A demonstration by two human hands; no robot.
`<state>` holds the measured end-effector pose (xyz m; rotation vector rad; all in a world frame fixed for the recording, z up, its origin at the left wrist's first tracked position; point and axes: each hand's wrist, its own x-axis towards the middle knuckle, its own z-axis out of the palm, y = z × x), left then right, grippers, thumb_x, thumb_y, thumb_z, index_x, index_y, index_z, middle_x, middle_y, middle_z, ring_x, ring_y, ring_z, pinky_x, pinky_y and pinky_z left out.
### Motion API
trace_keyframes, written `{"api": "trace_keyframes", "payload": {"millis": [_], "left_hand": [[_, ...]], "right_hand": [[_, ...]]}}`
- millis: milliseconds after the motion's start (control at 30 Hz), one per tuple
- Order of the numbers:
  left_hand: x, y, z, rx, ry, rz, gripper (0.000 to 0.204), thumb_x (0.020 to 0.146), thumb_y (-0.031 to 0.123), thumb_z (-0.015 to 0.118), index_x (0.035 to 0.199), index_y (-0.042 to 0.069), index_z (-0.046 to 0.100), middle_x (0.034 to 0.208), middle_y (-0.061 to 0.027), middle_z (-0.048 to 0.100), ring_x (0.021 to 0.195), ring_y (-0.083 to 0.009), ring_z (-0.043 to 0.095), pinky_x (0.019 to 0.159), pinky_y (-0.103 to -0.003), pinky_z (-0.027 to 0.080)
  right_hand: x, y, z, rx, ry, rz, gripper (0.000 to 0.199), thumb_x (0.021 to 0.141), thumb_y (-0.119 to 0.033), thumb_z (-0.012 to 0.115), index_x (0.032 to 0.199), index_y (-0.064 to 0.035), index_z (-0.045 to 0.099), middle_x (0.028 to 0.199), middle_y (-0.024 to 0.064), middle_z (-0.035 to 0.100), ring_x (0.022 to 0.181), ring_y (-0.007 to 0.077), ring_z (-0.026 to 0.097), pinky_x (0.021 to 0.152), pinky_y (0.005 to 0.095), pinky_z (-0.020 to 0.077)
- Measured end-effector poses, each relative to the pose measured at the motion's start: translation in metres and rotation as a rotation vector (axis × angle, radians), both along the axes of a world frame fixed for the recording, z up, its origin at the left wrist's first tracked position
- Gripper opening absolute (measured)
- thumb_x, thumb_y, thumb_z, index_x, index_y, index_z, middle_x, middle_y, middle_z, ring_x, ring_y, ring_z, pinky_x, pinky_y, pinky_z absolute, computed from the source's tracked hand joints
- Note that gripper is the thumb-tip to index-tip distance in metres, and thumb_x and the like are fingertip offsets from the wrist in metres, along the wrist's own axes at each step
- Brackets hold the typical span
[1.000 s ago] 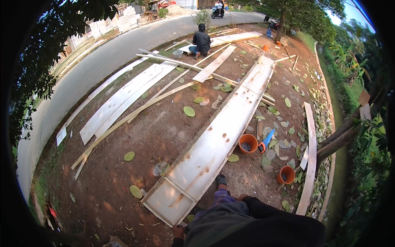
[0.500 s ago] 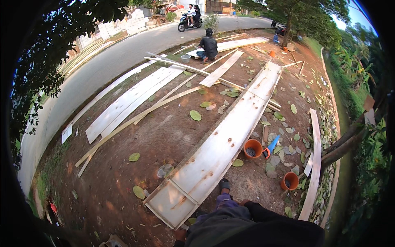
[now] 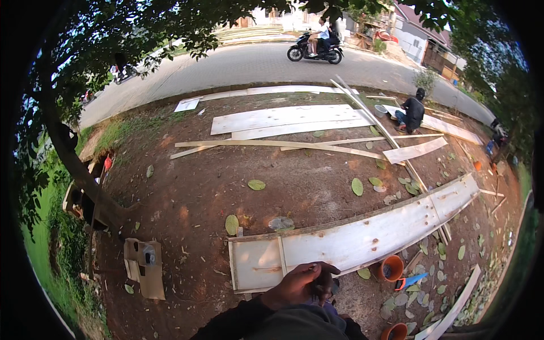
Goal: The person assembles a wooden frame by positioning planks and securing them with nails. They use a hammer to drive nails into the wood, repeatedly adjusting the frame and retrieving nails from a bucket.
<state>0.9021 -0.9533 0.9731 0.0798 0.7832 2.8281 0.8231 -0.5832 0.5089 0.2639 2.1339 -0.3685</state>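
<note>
My left hand (image 3: 292,285) is raised in front of my body, over the near edge of a long, shallow wooden trough-like panel (image 3: 340,243). Its fingers are curled in; whether something small is in them is hidden. Darker fingers pressed close against it seem to belong to my right hand (image 3: 324,280), whose shape I cannot make out well. The panel lies on the soil, pale inside with brown spots, raised rims and a crosspiece (image 3: 282,256) near its left end. Just right of my hands stands an orange bucket (image 3: 391,268) with dark contents, beside a blue handsaw (image 3: 413,280) with an orange-and-black handle.
A second orange bucket (image 3: 395,332) is at the lower edge. Pale boards (image 3: 283,119) and crossed battens (image 3: 243,144) lie beyond the panel. A cardboard box (image 3: 148,277) sits left. Another person (image 3: 414,111) crouches at far right; a motorbike (image 3: 315,50) is on the road.
My view has swung left, bringing the cardboard box and tree trunk into sight. My hands, low beside my body before, are now up and close together. The motorbike rides along the road.
</note>
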Motion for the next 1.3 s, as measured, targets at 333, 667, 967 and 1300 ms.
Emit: {"api": "trace_keyframes", "payload": {"millis": [333, 667, 967, 1300], "left_hand": [[0.028, 0.036, 0.103, 0.296, 0.296, -0.149, 0.043, 0.105, 0.038, 0.042, 0.126, 0.002, 0.053, 0.088, -0.01, 0.06, 0.081, -0.0167, 0.06, 0.064, -0.032, 0.051], [0.011, 0.008, 0.072, 0.335, 0.237, 0.008, 0.042, 0.105, 0.039, 0.043, 0.122, 0.002, 0.053, 0.086, -0.0086, 0.059, 0.076, -0.0146, 0.058, 0.061, -0.029, 0.048], [-0.043, -0.006, 0.037, 0.388, 0.139, 0.104, 0.042, 0.105, 0.041, 0.043, 0.118, 0.002, 0.054, 0.085, -0.0074, 0.059, 0.07, -0.0128, 0.056, 0.057, -0.027, 0.046], [-0.141, 0.023, -0.072, 0.652, 0.041, 0.096, 0.043, 0.104, 0.042, 0.044, 0.114, 0.002, 0.054, 0.083, -0.0061, 0.059, 0.064, -0.0107, 0.055, 0.054, -0.024, 0.043]], "right_hand": [[-0.063, -0.201, 0.062, -0.269, 0.096, 0.338, 0.079, 0.079, -0.068, 0.054, 0.112, 0.0027, 0.068, 0.116, 0.0265, 0.065, 0.113, 0.0367, 0.063, 0.096, 0.0454, 0.0487], [-0.075, -0.298, 0.089, -0.439, 0.039, 0.459, 0.071, 0.079, -0.058, 0.056, 0.11, 0.0051, 0.068, 0.112, 0.0275, 0.066, 0.109, 0.0377, 0.065, 0.093, 0.0461, 0.0502], [-0.095, -0.234, 0.055, -0.254, 0.01, 0.457, 0.064, 0.08, -0.049, 0.058, 0.108, 0.0072, 0.068, 0.107, 0.0285, 0.067, 0.105, 0.0386, 0.066, 0.091, 0.0467, 0.0516], [-0.096, 0.001, -0.025, 0.31, -0.147, 0.431, 0.053, 0.081, -0.039, 0.06, 0.103, 0.009, 0.068, 0.101, 0.0293, 0.068, 0.101, 0.0402, 0.067, 0.087, 0.0474, 0.053]]}}
